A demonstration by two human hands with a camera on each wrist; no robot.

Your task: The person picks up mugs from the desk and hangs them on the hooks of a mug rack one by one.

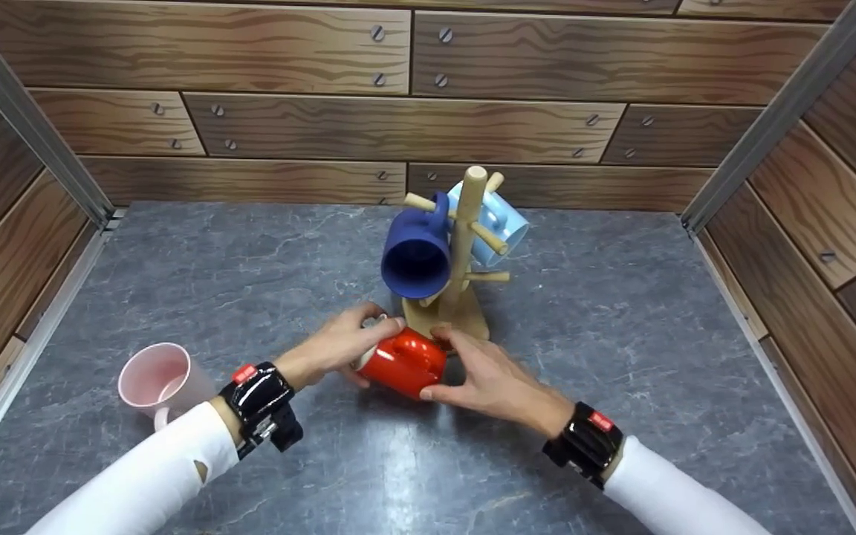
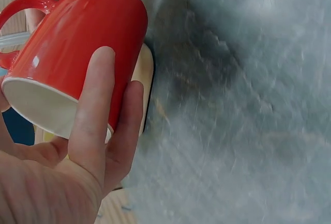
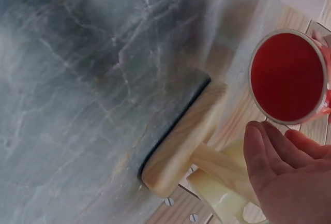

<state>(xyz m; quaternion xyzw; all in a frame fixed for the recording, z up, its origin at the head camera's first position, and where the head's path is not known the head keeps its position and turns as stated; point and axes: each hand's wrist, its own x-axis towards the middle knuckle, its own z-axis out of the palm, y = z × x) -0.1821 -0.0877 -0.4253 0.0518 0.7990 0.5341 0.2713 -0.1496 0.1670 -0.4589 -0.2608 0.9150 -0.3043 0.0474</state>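
Observation:
A glossy red mug [image 1: 404, 362] lies tilted in the air in front of the wooden mug rack [image 1: 465, 260], its handle on the upper side. My left hand [image 1: 346, 342] grips it at the pale rim, with fingers [image 2: 93, 100] along the outer wall and the rest around the mouth. At the base end is my right hand [image 1: 491, 379], thumb and fingers spread either side of it. The right wrist view shows the mug's round red bottom [image 3: 288, 76], with extended fingertips right at its edge. A dark blue mug [image 1: 417, 253] hangs on the rack just beyond.
A light blue mug [image 1: 498, 223] hangs on the rack's far right side. In the right wrist view a pale yellow mug [image 3: 214, 195] shows by the rack's post. A pink mug [image 1: 164, 379] stands at left beside my left forearm. Wood-patterned walls [image 1: 287, 126] enclose the grey tabletop [image 1: 606, 334].

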